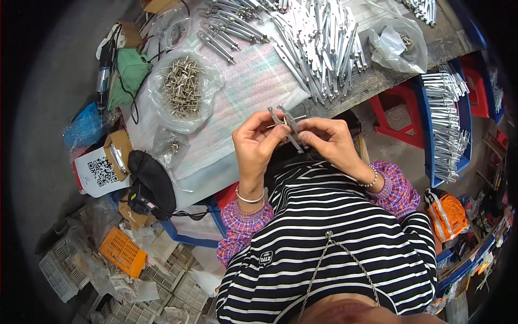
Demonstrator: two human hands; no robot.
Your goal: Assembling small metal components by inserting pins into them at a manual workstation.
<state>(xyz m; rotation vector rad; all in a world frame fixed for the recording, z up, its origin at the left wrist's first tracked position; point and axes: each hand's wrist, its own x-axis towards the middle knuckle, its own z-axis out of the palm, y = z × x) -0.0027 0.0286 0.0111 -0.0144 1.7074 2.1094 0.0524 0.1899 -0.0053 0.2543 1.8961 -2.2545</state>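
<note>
With our left hand (256,136) and right hand (330,139) both pinching the slim metal parts (292,129) near the edge of the worktop (372,82), we do best to keep light, even fingertip pressure so the thin pin (301,117) does not tilt.

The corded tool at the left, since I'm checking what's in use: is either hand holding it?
No, the left hand and the right hand both hold thin metal pieces, well away from the corded tool.
</note>
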